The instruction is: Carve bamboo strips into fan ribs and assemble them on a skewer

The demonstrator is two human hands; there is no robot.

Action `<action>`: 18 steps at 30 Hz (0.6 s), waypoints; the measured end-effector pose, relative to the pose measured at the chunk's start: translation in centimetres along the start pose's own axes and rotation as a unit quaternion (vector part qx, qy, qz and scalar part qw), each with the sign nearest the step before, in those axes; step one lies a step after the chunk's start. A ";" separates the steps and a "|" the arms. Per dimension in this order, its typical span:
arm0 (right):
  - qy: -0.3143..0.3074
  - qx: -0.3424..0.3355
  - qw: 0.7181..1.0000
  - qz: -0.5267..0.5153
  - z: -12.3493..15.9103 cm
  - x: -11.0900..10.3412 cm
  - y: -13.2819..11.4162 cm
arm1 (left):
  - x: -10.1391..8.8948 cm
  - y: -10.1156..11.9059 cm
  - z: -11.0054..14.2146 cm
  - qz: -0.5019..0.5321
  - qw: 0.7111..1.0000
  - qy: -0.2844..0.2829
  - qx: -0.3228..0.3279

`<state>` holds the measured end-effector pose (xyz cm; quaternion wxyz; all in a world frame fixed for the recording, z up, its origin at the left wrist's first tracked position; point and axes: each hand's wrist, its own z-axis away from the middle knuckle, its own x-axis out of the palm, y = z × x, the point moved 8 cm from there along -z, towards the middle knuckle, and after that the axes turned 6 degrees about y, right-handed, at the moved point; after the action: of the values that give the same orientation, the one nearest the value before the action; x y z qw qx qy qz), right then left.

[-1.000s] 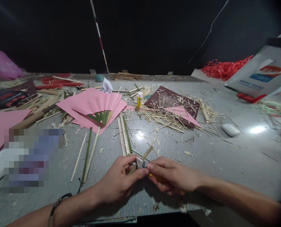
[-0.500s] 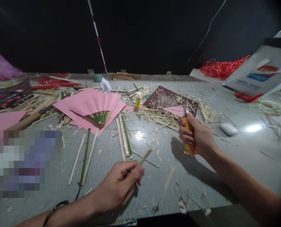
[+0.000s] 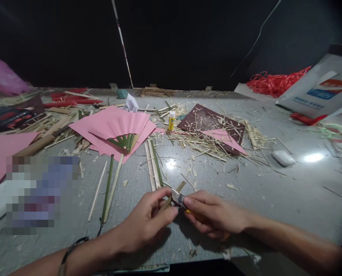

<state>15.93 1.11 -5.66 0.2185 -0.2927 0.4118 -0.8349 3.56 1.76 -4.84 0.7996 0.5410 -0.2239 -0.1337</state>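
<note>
Left grip (image 3: 149,218): my thumb and fingers curl round one strip (image 3: 181,186), just above the desk (image 3: 260,207) and directly in front of me.
Right grip (image 3: 214,214): wrapped round one knife (image 3: 179,198), thumb forward; its metal end crosses the strip, but I cannot tell whether it bites.
Feel of the strip: I judge it light, stiff, slightly springy, hardly slippery, and apt to split lengthwise.
Where to hold it: best by its lower end, I think, pinched across the flat faces, fingertips clear of the edge.
Eleven o'clock: three loose strips (image 3: 154,163) side by side, two pale and one green.
Nine o'clock: three spare strips (image 3: 107,188), again two pale and one green.
Between ten and eleven, farther: one pink fan (image 3: 122,126) on pink sheets (image 3: 86,125), their number unclear.
Twelve o'clock: one upright glue stick (image 3: 171,122).
One o'clock: one brown board (image 3: 201,122), strewn with shavings (image 3: 199,143) past counting.
Between two and three: one rounded white object (image 3: 283,157).
Two o'clock, far: one white bag (image 3: 309,101).
</note>
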 end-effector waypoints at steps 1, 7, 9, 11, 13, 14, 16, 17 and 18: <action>-0.008 0.000 1.000 0.008 -0.1 0.0 0.1 | 0.0 0.4 -0.2 -0.032 0.999 0.005 0.022; -0.008 0.011 1.000 0.027 -0.1 0.1 0.2 | -0.1 0.4 -0.7 -0.059 0.997 0.035 0.021; 0.023 -0.007 0.999 0.037 0.0 0.1 0.1 | 0.0 0.2 -0.7 -0.043 0.998 0.044 0.015; 0.057 -0.033 0.996 0.061 0.0 0.2 0.1 | 0.3 0.2 -0.8 -0.022 0.999 0.039 0.011; 0.075 -0.045 0.993 0.081 0.0 0.3 0.3 | 0.6 0.2 -0.9 -0.008 0.999 0.031 0.011; 0.083 -0.046 0.992 0.081 0.0 0.2 0.3 | 0.6 0.2 -0.9 -0.004 0.999 0.033 0.011; 0.136 -0.065 0.988 0.039 0.0 -1.6 -0.6 | 0.4 -0.1 -0.9 -0.005 0.999 0.049 0.007; 0.182 -0.089 0.979 0.000 0.3 -3.3 -1.6 | 0.3 -0.3 -0.9 -0.008 0.998 0.055 0.000; 0.240 -0.122 0.962 -0.048 0.7 -5.4 -2.8 | 0.2 -0.6 -0.8 -0.011 0.998 0.058 -0.009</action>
<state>20.00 5.56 -4.69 0.0360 -0.1279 0.5362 -0.8335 4.17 2.04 -5.64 0.8146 0.5428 -0.1704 -0.1129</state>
